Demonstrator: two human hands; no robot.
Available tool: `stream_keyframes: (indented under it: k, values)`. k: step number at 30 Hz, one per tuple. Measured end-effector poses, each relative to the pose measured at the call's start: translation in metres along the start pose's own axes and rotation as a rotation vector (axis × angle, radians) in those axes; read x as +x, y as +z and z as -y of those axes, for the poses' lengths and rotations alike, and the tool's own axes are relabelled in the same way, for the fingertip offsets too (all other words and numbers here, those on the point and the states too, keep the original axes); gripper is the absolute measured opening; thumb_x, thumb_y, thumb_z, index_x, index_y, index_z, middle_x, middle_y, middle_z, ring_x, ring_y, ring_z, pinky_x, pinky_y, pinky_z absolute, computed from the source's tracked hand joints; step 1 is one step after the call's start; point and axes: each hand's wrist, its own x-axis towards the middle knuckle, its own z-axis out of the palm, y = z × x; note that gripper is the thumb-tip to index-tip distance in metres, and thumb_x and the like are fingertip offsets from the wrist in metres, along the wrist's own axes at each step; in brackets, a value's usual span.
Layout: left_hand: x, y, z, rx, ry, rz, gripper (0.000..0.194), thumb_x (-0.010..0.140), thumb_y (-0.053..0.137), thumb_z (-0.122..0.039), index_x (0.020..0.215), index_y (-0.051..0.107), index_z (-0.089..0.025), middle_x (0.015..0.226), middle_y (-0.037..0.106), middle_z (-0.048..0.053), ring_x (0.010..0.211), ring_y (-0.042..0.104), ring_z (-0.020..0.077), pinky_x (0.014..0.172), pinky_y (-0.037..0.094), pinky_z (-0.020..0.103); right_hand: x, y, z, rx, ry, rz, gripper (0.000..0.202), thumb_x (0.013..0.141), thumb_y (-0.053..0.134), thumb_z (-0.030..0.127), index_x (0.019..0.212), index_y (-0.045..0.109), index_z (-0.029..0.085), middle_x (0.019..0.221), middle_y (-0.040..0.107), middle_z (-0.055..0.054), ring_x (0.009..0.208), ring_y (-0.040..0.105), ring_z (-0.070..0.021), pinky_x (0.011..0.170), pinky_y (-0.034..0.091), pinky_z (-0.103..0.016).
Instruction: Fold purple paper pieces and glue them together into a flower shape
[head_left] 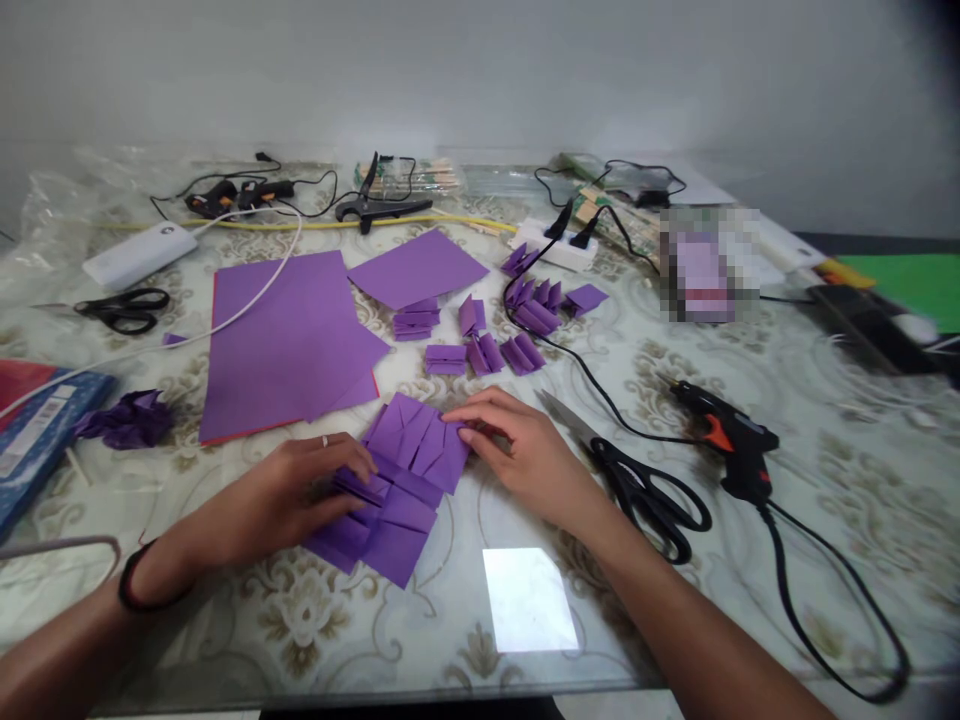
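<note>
Folded purple paper [409, 508] with creases and slits lies in front of me, in overlapping square sections. My left hand [319, 485] is closed at its left side, thumb and fingers around a raised fold. At the upper right corner, my right hand [517, 445] pinches the paper's edge between thumb and fingers. Just beyond lie several small folded purple pieces [485, 354]. Purple sheets [281, 335], with red showing at their edges, are stacked to the left. Black-handled scissors [645, 490] rest right of my right hand.
A glue gun [731, 435] with a black cord lies at the right. A white power strip [555, 245] stands behind the folded pieces. Other scissors [131, 310], a white power bank [140, 255] with a cable, and crumpled purple paper [131, 420] are at the left.
</note>
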Motion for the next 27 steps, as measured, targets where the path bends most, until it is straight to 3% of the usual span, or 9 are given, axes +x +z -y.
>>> stream_keyframes:
  k: [4,9,12,17,20,25,27]
  values:
    - [-0.002,0.008,-0.001,0.196,0.136,-0.095,0.018,0.103,0.061,-0.016,0.114,0.074,-0.023,0.120,0.076,0.007,0.107,0.076,0.0219,0.095,0.062,0.034,0.000,0.003,0.004,0.025,0.005,-0.022,0.025,0.100,0.061,0.013,0.112,0.079,0.027,0.111,0.073,-0.005,0.103,0.072,-0.0201,0.091,0.059,-0.038]
    - [-0.001,0.010,-0.002,0.321,0.188,-0.206,0.022,0.103,0.065,-0.022,0.123,0.073,-0.027,0.125,0.073,0.009,0.115,0.073,0.0276,0.106,0.060,0.048,-0.001,0.012,0.005,0.101,0.055,-0.057,0.020,0.098,0.065,0.015,0.109,0.080,0.024,0.105,0.069,-0.005,0.084,0.070,-0.0164,0.078,0.061,-0.034]
    - [-0.002,0.009,-0.004,0.315,0.176,-0.202,0.031,0.104,0.067,-0.030,0.135,0.068,-0.027,0.134,0.070,0.012,0.125,0.069,0.0315,0.110,0.058,0.053,-0.001,0.017,0.006,0.102,0.040,-0.054,0.019,0.098,0.067,0.015,0.108,0.080,0.024,0.106,0.069,-0.005,0.082,0.070,-0.0160,0.076,0.060,-0.033]
    - [-0.006,0.022,-0.014,0.432,0.156,-0.106,0.079,0.089,0.083,-0.057,0.155,0.053,-0.029,0.155,0.059,0.017,0.143,0.057,0.0413,0.115,0.052,0.063,-0.002,0.017,0.007,0.023,-0.030,-0.023,0.022,0.100,0.064,0.015,0.109,0.080,0.026,0.106,0.070,-0.005,0.085,0.069,-0.0173,0.076,0.060,-0.032]
    - [-0.008,0.039,-0.019,0.552,0.127,-0.081,0.093,0.079,0.092,-0.052,0.158,0.050,-0.027,0.162,0.054,0.018,0.148,0.051,0.0450,0.119,0.047,0.068,-0.003,0.013,0.005,0.007,-0.070,0.015,0.025,0.100,0.063,0.014,0.111,0.082,0.027,0.105,0.071,-0.006,0.086,0.069,-0.0176,0.078,0.059,-0.032]
    - [-0.013,0.059,-0.025,0.683,0.082,-0.127,0.081,0.083,0.089,-0.038,0.154,0.054,-0.024,0.166,0.050,0.018,0.155,0.041,0.0472,0.123,0.040,0.072,-0.003,0.011,0.003,0.008,-0.089,0.028,0.028,0.100,0.062,0.011,0.111,0.083,0.027,0.108,0.072,-0.006,0.090,0.069,-0.0180,0.086,0.059,-0.033]
    - [-0.014,0.063,-0.028,0.704,0.074,-0.143,0.081,0.083,0.088,-0.041,0.154,0.053,-0.025,0.168,0.048,0.018,0.157,0.039,0.0463,0.124,0.038,0.071,-0.003,0.011,0.003,0.017,-0.084,0.033,0.029,0.101,0.062,0.009,0.111,0.082,0.027,0.108,0.071,-0.006,0.091,0.069,-0.0178,0.087,0.059,-0.033]
